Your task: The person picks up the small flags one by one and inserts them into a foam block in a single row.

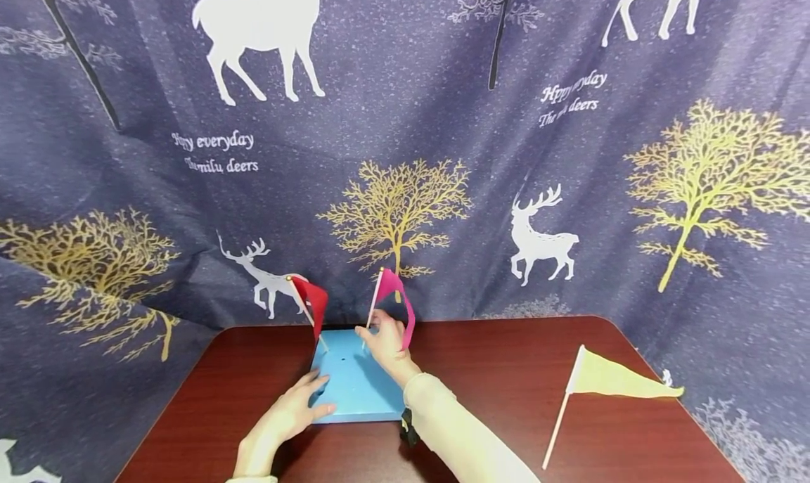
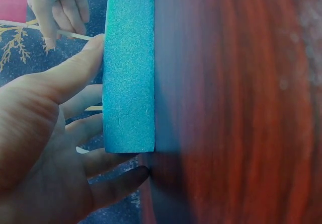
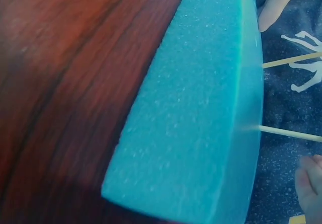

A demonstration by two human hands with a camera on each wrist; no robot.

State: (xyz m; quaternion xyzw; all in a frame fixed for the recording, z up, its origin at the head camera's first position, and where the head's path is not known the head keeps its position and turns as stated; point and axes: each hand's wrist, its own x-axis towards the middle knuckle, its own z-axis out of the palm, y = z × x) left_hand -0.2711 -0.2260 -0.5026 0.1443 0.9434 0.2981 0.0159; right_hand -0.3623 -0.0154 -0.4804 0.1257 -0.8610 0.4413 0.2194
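Note:
A blue foam board [image 1: 361, 391] lies flat on the table. My left hand [image 1: 291, 407] rests against its near left corner, fingers spread and fairly straight; in the left wrist view the thumb [image 2: 75, 65] touches the board's edge. My right hand [image 1: 387, 341] pinches the thin stick of a pink flag [image 1: 394, 284] low down, over the far right part of the board. In the right wrist view the stick [image 3: 289, 133] meets the board's top face. A red flag [image 1: 311, 297] stands tilted in the far left part, its stick meeting the board.
A yellow pennant flag [image 1: 616, 375] on a white stick lies on the right of the brown wooden table [image 1: 500, 370]. One small dark hole [image 1: 344, 359] shows in the board. Behind the table hangs a dark blue cloth [image 1: 443, 124] printed with deer and trees.

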